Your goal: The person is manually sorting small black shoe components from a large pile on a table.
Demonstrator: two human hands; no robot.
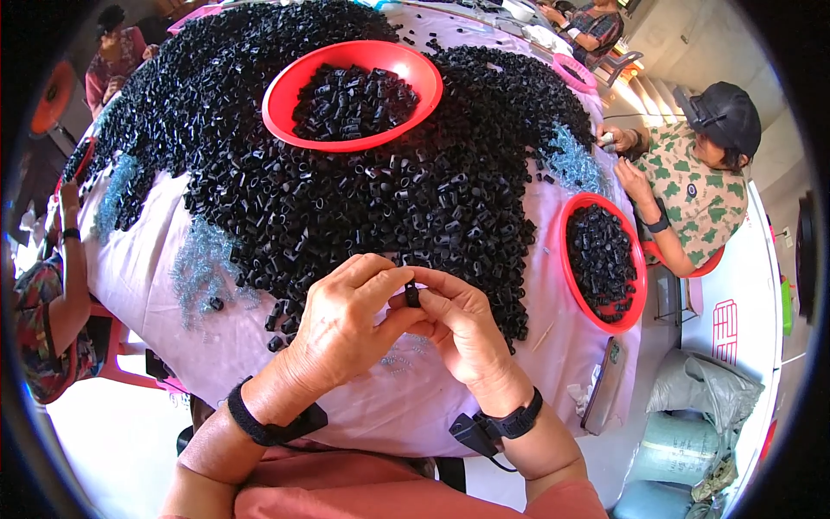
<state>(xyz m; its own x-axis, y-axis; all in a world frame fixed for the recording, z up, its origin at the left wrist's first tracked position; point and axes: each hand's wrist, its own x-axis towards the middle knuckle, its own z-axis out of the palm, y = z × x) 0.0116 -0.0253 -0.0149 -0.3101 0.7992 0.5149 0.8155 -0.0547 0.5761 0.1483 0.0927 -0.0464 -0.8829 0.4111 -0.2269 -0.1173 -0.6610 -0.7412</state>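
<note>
My left hand [346, 316] and my right hand [462, 329] meet over the near side of the table, fingertips pinched together. Between them is a small black plastic piece [412, 297], gripped by the thumb and fingers of the right hand. The left fingertips close on its upper end; whether they hold a second tiny part is hidden. Just beyond my hands spreads a large heap of similar black, hollow plastic pieces [372, 208]. Small clear-blue springy-looking parts [207, 268] lie in a pile to the left, with a few more under my hands.
A red bowl [277, 95] of black pieces rests on the heap. Another red basin [638, 298] stands at the right, beside a phone [603, 385] and a thin wooden stick [543, 336]. A co-worker in a camouflage-patterned shirt [692, 186] sits at the right; others sit around the table.
</note>
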